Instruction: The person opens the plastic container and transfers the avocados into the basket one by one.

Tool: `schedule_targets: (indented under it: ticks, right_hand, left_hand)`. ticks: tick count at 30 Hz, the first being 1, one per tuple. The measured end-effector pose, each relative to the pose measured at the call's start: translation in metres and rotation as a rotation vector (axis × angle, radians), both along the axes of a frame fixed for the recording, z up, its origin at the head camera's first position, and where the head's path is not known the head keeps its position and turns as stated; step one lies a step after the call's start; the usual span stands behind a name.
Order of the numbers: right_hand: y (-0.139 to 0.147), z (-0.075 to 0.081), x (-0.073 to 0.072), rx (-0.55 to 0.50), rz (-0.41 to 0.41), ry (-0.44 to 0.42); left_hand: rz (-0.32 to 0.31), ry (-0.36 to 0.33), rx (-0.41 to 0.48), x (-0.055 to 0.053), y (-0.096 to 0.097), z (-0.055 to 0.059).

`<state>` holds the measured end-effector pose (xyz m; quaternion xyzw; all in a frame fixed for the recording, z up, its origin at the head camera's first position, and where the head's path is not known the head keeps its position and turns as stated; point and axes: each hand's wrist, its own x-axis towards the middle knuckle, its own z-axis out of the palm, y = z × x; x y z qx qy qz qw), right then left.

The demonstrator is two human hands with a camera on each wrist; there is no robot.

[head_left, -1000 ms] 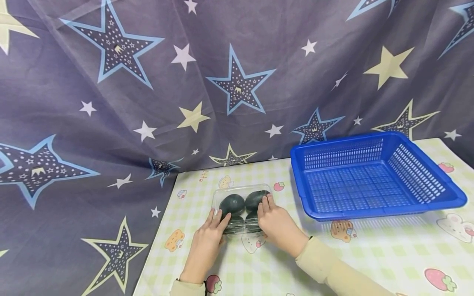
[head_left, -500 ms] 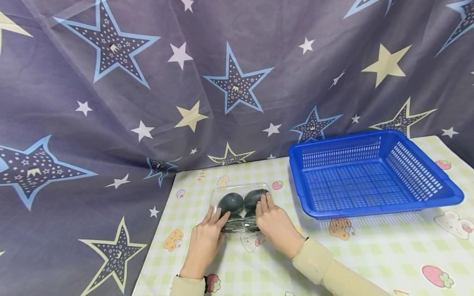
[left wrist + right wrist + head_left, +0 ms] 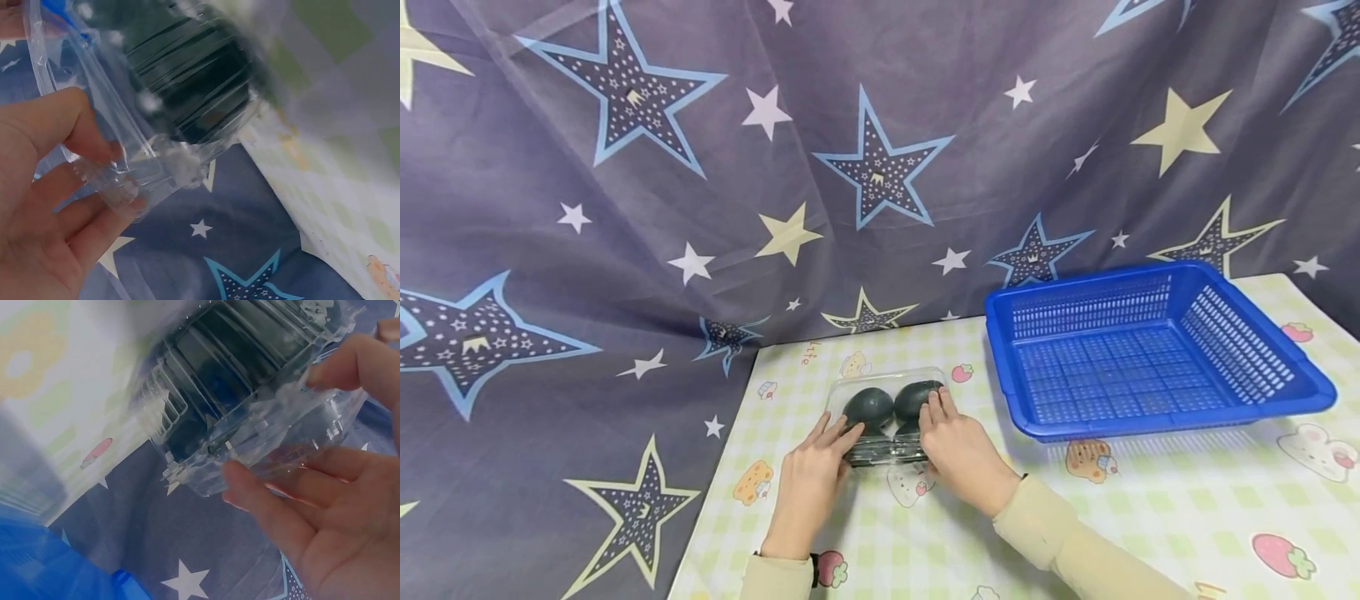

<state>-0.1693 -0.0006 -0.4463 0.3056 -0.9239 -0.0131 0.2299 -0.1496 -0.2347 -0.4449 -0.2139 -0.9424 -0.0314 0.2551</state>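
A clear plastic clamshell box (image 3: 891, 454) with several dark green oval fruits (image 3: 869, 408) inside is at the front left of the table. My left hand (image 3: 808, 482) grips its left side, fingertips over the top edge. At the right side my right hand (image 3: 966, 458) holds the box the same way. In the left wrist view the thumb and fingers of the left hand (image 3: 56, 169) pinch the box's rim, and the ribbed wall of the box (image 3: 194, 81) shows. The right wrist view has the right hand (image 3: 337, 506) pinching the rim of the box (image 3: 225, 387). The lid appears closed over the fruits.
A blue slotted plastic basket (image 3: 1157, 425) stands to the right of the box with nothing in it. Under both lies a green checked tablecloth (image 3: 1187, 525) with cartoon prints. A dark curtain (image 3: 970, 183) with stars hangs behind the table and along its left edge.
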Motion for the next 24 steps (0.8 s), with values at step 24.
schedule_targets:
  ticks: [24]
  right_hand:
    - [0.0,0.033,-0.013,-0.067,0.033,-0.122]
  left_hand:
    - [0.035,-0.051,0.066,0.004,-0.002,-0.018]
